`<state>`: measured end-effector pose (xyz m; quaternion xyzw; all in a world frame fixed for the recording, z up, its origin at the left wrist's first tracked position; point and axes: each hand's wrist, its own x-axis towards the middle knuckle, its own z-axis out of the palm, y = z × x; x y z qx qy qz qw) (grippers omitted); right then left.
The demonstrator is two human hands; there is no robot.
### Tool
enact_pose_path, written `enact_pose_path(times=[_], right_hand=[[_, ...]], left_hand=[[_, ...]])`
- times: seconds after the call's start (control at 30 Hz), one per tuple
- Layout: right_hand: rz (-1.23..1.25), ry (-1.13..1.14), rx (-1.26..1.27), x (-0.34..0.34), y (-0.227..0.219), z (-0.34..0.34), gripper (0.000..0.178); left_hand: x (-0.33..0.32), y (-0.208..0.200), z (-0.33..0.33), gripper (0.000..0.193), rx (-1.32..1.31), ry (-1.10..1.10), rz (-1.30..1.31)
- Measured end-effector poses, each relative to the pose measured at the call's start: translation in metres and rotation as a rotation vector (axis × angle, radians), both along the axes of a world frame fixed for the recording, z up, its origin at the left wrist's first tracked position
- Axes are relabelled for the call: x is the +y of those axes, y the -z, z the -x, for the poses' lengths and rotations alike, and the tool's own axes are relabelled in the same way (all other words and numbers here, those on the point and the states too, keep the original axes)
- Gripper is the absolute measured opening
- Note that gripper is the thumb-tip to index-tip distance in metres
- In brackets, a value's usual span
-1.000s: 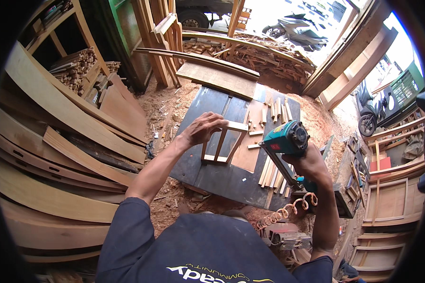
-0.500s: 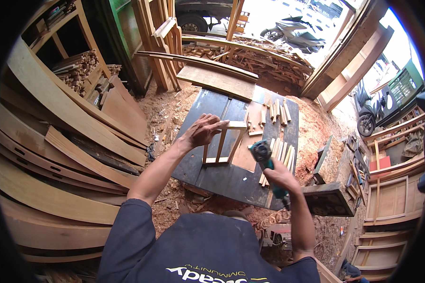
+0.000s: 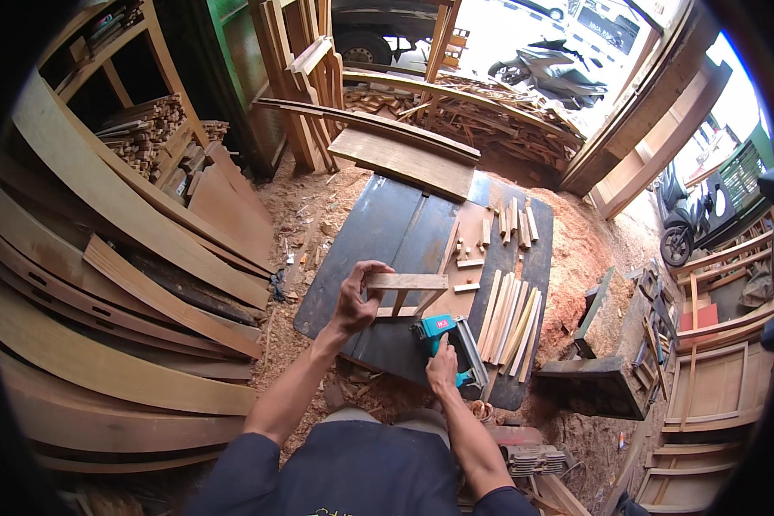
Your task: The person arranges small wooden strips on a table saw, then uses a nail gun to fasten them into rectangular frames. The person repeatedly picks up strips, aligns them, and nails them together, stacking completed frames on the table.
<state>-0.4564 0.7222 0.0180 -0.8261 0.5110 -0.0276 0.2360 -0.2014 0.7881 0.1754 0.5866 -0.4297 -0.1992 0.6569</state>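
Note:
My left hand (image 3: pixel 355 297) grips the upper left corner of a small wooden frame (image 3: pixel 408 282), its fingers wrapped round the wood. The frame is made of narrow strips and is raised up over the dark work table (image 3: pixel 385 211). In my right hand (image 3: pixel 442 368) is a teal nail gun (image 3: pixel 439 325), held by its handle. Its head is just below the frame's right end; whether the two touch, I cannot tell. To the right of the nail gun, several slim wooden strips (image 3: pixel 509 316) lie side by side on the table.
Short wood offcuts (image 3: pixel 469 263) and more sticks (image 3: pixel 512 222) lie farther back on the table. A wide board (image 3: pixel 404 159) rests across its far end. Long curved planks (image 3: pixel 112 344) are stacked at left. Sawdust (image 3: pixel 576 232) covers the floor at right, by a dark metal-topped stand (image 3: pixel 589 378).
The nail gun has swung left and turned, coming close to the frame. My left hand has come nearer to me and lower, and the frame has tipped with it.

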Motion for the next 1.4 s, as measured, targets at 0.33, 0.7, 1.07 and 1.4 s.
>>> enact_pose_path(times=[0.33, 0.7, 1.07, 1.4], right_hand=[[-0.141, -0.008, 0.051, -0.026, -0.05, -0.006, 0.058], [-0.138, -0.496, -0.982, -0.059, -0.158, -0.054, 0.061], [-0.08, -0.592, -0.976, -0.079, -0.146, -0.058, 0.05], [-0.229, -0.661, -0.776, -0.099, -0.155, -0.05, 0.054]], left_hand=[[0.02, 0.024, 0.033, 0.04, -0.076, -0.166, 0.03], [-0.001, 0.037, 0.047, 0.052, 0.191, -0.114, 0.254], [-0.019, 0.033, 0.061, 0.031, 0.394, -0.367, 0.39], [-0.034, 0.032, 0.064, 0.018, 0.511, -0.583, 0.437]])
